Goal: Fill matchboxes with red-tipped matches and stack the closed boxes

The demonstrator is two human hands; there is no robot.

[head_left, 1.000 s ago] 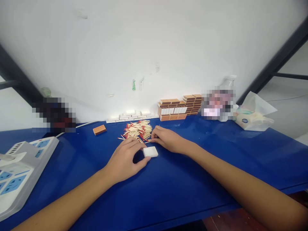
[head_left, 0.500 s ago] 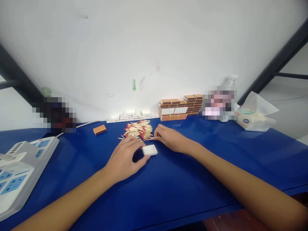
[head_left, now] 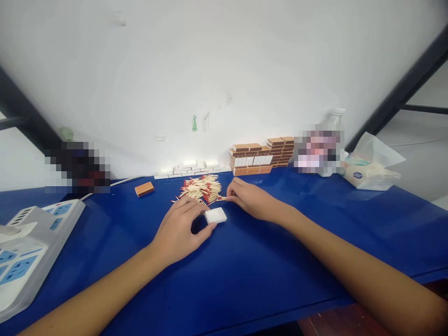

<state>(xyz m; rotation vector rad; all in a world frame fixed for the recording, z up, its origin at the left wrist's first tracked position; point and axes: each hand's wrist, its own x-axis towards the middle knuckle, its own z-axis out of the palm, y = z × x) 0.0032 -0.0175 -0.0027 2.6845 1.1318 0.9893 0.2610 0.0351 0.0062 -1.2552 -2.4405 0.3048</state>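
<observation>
Between thumb and fingers, my left hand [head_left: 184,226] grips a small white matchbox tray [head_left: 215,215] at its left end, low over the blue table. To the right, my right hand [head_left: 247,198] is closed in a pinch on a matchstick [head_left: 222,199] at the right edge of a loose pile of red-tipped matches [head_left: 200,189]. The pile lies just beyond the tray. A closed orange-brown matchbox [head_left: 144,189] rests by itself left of the pile.
White trays [head_left: 191,169] are stacked along the wall behind the pile. Matchboxes and sleeves [head_left: 252,161] stand stacked to their right. A power strip [head_left: 38,247] lies at the left, a tissue pack [head_left: 371,175] at the right. The blue table [head_left: 245,280] reaches toward me.
My right hand, pinching the match, has drawn slightly right, away from the pile. The tray in my left hand has shifted a little left and up.
</observation>
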